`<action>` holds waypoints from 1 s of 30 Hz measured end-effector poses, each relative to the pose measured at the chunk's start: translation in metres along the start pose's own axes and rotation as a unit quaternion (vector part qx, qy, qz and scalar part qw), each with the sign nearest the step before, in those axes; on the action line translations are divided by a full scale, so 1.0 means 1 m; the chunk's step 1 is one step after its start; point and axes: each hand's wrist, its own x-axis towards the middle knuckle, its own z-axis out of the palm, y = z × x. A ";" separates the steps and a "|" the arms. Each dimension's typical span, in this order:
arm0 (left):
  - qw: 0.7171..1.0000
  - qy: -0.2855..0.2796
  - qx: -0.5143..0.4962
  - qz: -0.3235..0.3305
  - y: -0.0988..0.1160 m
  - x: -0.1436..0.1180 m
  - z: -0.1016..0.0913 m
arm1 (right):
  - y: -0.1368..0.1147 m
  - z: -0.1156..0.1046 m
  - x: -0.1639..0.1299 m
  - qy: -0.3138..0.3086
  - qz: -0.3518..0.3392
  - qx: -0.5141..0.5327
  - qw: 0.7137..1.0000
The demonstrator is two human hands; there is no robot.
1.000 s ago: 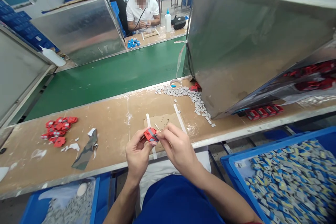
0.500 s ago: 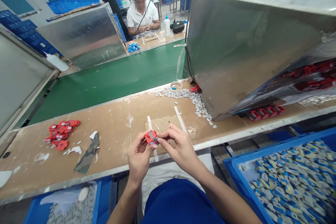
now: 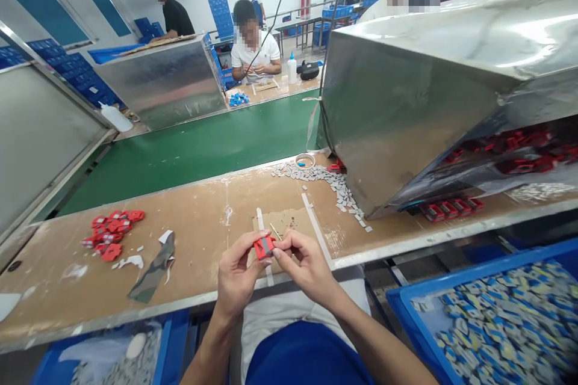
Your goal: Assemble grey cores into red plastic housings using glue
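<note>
My left hand (image 3: 237, 272) is closed on a small red plastic part (image 3: 261, 248), its thumb and fingers around the left side. A grey strip crosses the part's face. From the right, my right hand (image 3: 306, 263) pinches at the part's edge, thumb and forefinger pressed near the grey strip; anything small between them is hidden. Both hands are above the near edge of the bench. Just behind them a thin stick (image 3: 275, 231) lies on a piece of cardboard (image 3: 289, 224) between strips of white tape.
More red parts (image 3: 111, 231) are piled at left, near a camouflage-patterned scrap (image 3: 154, 271). Small grey tiles (image 3: 336, 183) spread beside a metal housing (image 3: 383, 126) at right. A green conveyor belt (image 3: 189, 153) runs behind. Blue bins (image 3: 409, 307) stand below; a co-worker (image 3: 255, 51) sits opposite.
The head view has tilted up, so the far room shows more. The red part has turned slightly in my fingers, and both hands still hold it.
</note>
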 end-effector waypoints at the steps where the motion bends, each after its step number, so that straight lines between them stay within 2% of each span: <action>1: 1.000 -0.005 0.002 0.002 -0.001 -0.001 -0.001 | 0.001 0.000 -0.001 -0.006 0.014 0.008 1.000; 3: 1.000 -0.013 0.014 0.006 -0.002 -0.005 -0.003 | 0.000 0.000 -0.004 -0.016 0.030 0.027 0.999; 5: 0.999 -0.018 0.025 0.011 -0.001 -0.009 -0.004 | -0.004 0.001 -0.007 -0.021 0.018 0.036 0.999; 9: 0.999 0.000 0.029 0.036 0.006 -0.009 -0.006 | -0.013 0.002 -0.003 0.013 -0.086 -0.017 0.996; 12: 0.997 -0.003 0.038 0.065 0.011 0.003 -0.008 | -0.021 -0.001 0.013 0.031 -0.161 -0.049 0.985; 16: 0.994 0.007 0.051 0.092 0.015 0.027 -0.014 | -0.036 -0.004 0.040 -0.008 -0.206 -0.060 0.977; 19: 0.993 0.018 0.030 0.114 0.014 0.046 -0.016 | -0.042 -0.002 0.058 0.014 -0.240 -0.057 0.969; 24: 0.986 0.053 0.013 0.155 0.009 0.079 -0.015 | -0.025 0.004 0.087 0.031 -0.264 -0.024 0.964; 30: 0.983 0.050 0.000 0.177 -0.003 0.115 -0.009 | 0.008 -0.001 0.112 0.026 -0.256 0.052 0.965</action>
